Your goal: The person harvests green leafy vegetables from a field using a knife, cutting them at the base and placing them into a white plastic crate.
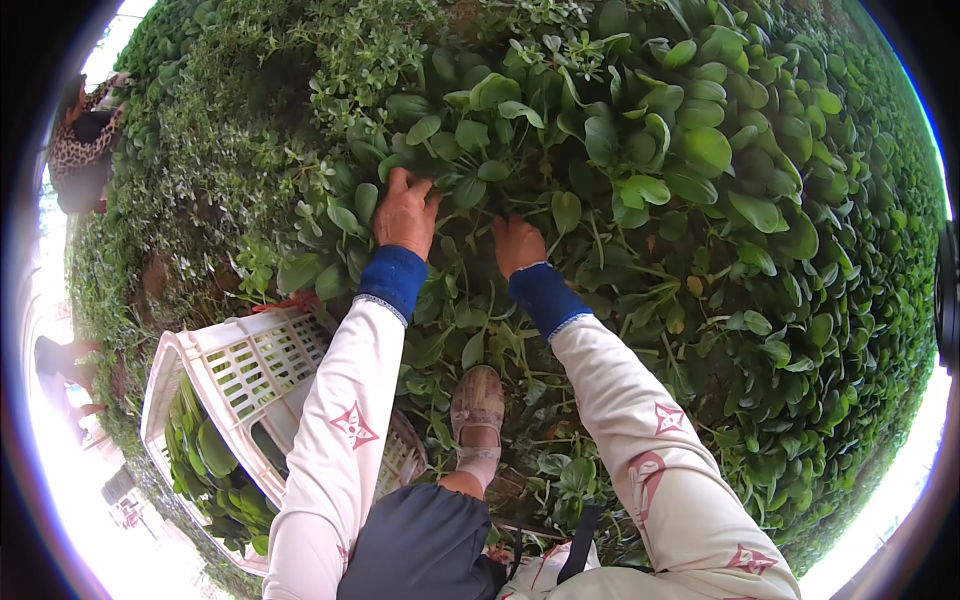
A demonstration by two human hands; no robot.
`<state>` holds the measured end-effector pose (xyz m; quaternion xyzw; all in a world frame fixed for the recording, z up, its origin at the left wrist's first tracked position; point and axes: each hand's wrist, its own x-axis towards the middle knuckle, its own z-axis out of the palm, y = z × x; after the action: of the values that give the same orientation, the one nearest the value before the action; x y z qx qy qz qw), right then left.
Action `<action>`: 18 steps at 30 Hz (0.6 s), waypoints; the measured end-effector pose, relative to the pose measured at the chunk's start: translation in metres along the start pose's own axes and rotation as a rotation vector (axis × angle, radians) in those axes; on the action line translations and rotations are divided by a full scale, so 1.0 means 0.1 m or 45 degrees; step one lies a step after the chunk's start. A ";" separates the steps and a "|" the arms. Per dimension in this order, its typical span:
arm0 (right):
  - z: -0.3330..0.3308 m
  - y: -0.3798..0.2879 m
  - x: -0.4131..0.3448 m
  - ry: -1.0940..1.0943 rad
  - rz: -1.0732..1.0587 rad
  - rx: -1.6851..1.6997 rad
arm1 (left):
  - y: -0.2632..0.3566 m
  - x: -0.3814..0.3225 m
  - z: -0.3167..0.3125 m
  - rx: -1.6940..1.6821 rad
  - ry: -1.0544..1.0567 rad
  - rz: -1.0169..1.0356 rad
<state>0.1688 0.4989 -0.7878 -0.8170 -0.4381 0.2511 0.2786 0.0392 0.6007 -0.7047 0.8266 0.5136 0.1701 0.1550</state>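
Note:
My left hand [405, 214] reaches into a clump of leafy greens [472, 139] with spoon-shaped leaves. Its thumb stands away from the fingers, whose tips are partly lost among the foliage. To the right, my right hand [519, 244] is low among the stems, its fingers curled. Leaves and shade hide what its fingertips touch, so whether it grips a stem does not show. Both forearms wear pale sleeves with blue cuffs. Thin pale stems [469, 225] run between the two hands.
A white plastic crate [259, 360] holding picked greens [214, 450] leans at my left, beside my forearm. My shoe [478, 397] is planted among low plants. Dense greens [810, 300] spread to the right; small-leaved weeds [217, 150] grow on the left. Another person [86, 146] is at the far left.

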 end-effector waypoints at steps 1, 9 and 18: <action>-0.02 -0.01 0.03 -0.056 0.036 -0.010 | -0.02 0.00 0.02 0.021 0.009 0.007; 0.00 -0.05 0.31 -0.309 -0.183 -0.290 | -0.03 -0.11 0.09 -0.112 0.150 0.045; -0.49 -0.19 -0.41 -0.316 0.510 1.700 | 0.28 -0.65 -0.11 -0.559 0.357 -0.005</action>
<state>0.1696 0.4608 -0.7332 -0.5019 -0.0603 0.6038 0.6163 0.0300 0.5307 -0.6906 0.7405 0.4826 0.3899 0.2582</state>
